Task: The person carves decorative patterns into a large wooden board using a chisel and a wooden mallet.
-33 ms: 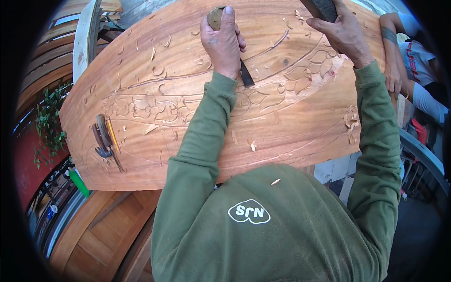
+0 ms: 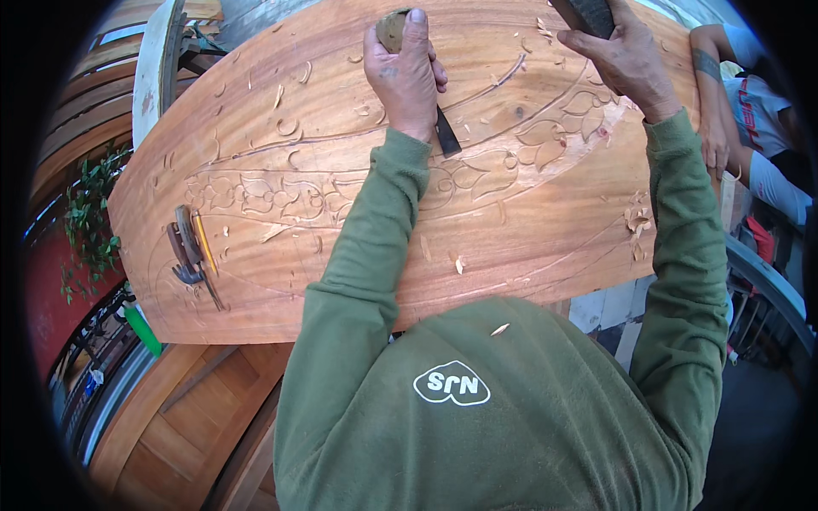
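Note:
My left hand [image 2: 400, 77] grips the pale wooden handle [image 2: 392, 25] of a chisel whose dark flat blade [image 2: 446, 136] points down toward me over the carved board. My right hand [image 2: 635, 64], raised at the upper right, holds a dark block [image 2: 584, 15], perhaps a mallet, partly cut off by the picture's edge. Beneath both hands lies a large reddish wooden board [image 2: 511, 234] carved with a band of floral scrolls and long curved grooves, with curled shavings scattered on it. Several tools [image 2: 187, 247] and a yellow pencil [image 2: 205, 241] lie at its left end.
Another person's bare forearm and hand [image 2: 711, 128] rest at the board's right edge. At the left are wooden slats [image 2: 85, 102], a leafy plant [image 2: 94, 221] and a green object [image 2: 141, 328]. A panelled wooden piece [image 2: 170, 434] lies below; a curved rail [image 2: 775, 298] runs at right.

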A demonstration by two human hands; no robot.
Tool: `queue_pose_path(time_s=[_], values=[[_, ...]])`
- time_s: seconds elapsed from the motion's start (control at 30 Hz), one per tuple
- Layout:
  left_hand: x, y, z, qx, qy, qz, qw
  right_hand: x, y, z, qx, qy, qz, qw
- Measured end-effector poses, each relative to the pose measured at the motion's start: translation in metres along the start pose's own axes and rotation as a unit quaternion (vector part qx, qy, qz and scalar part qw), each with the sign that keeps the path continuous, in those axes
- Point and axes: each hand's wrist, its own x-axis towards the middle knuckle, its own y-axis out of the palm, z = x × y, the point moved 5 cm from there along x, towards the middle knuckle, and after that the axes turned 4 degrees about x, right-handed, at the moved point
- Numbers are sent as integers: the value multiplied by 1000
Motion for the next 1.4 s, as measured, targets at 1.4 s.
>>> queue_pose_path(time_s=[1.4], values=[[5, 21, -2, -36, -19, 79, 996, 40, 16, 46, 23, -10, 124, 992]])
